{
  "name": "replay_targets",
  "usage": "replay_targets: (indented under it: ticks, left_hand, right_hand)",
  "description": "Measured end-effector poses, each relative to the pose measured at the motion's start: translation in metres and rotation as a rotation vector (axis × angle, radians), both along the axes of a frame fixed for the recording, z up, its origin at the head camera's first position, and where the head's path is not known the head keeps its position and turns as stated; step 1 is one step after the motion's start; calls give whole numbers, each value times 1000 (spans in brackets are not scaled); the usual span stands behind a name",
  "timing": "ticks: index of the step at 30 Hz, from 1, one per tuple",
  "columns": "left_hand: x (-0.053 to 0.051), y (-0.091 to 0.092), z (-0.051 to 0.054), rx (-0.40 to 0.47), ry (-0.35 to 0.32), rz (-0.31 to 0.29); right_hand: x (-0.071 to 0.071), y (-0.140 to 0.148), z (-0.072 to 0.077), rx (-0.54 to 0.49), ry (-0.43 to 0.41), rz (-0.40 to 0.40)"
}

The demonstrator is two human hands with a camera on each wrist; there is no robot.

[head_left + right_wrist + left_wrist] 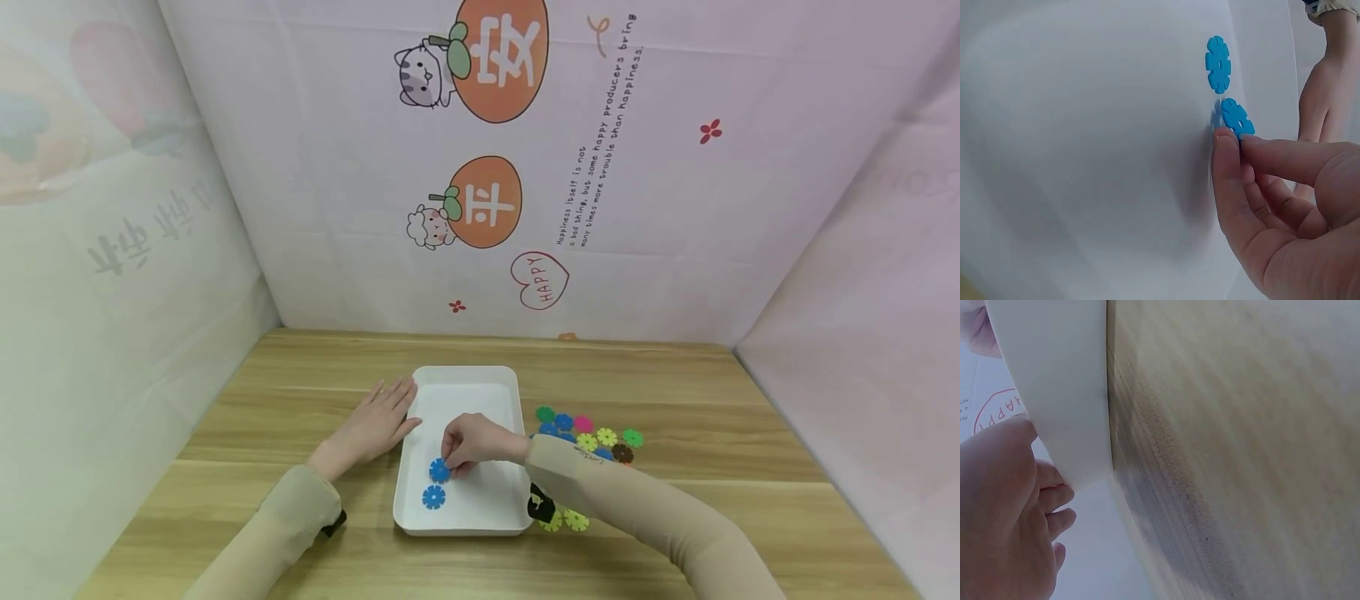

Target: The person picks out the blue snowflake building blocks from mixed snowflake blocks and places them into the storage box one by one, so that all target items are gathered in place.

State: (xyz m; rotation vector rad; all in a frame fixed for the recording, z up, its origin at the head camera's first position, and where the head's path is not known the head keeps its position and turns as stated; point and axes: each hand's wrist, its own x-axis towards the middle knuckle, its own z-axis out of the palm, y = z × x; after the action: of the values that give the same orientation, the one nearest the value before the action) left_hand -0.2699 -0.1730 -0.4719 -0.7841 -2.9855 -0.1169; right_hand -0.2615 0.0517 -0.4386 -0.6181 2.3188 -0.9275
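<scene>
A white tray (480, 523) lies on the wooden table. Inside it, my right hand (474, 442) pinches a blue notched disc (439, 470) between thumb and finger, as the right wrist view shows at the held disc (1235, 116). Just beside that one, a second blue disc (433, 497) lies flat on the tray floor; the same flat disc (1218, 65) appears higher in the right wrist view. My left hand (378, 419) rests against the tray's left rim with its fingers extended. In the left wrist view, the left hand's fingertips (1060, 497) touch the tray's outer wall (1063, 381).
To the right of the tray, several loose discs in blue, green, pink, brown and yellow (607, 437) lie on the table (712, 442), partly hidden by the right forearm. Two yellow discs (577, 520) lie nearer the front. A printed white sheet (637, 283) stands behind the table.
</scene>
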Motion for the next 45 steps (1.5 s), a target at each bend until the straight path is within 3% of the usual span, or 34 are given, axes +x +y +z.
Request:
replay_targets:
  ticks: [15,45]
  left_hand:
    - [1,1,3,-4,-11,-2]
    - [1,2,3,-9,-7,4]
  right_hand:
    - [-1,-5,-6,-6,48,40]
    - [1,-1,-1,1,79,14]
